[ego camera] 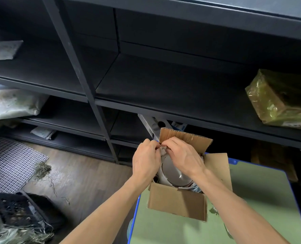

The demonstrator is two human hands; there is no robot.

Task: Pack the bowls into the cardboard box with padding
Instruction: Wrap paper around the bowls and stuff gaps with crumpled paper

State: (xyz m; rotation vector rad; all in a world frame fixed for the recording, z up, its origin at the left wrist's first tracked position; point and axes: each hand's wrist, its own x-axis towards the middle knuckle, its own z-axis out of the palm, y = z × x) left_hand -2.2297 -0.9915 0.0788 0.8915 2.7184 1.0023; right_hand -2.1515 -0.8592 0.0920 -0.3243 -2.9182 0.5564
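As left hand (146, 159) and right hand (183, 155) pinch crumpled padding (163, 151), a grey bowl (172, 173) gleams.

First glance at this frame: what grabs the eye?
The left hand and right hand meet over the open brown cardboard box on the green, blue-edged table, fingers pinching crumpled pale paper padding. Below them a round grey bowl sits in the box. A yellowish plastic-wrapped parcel lies on the dark shelf at right.
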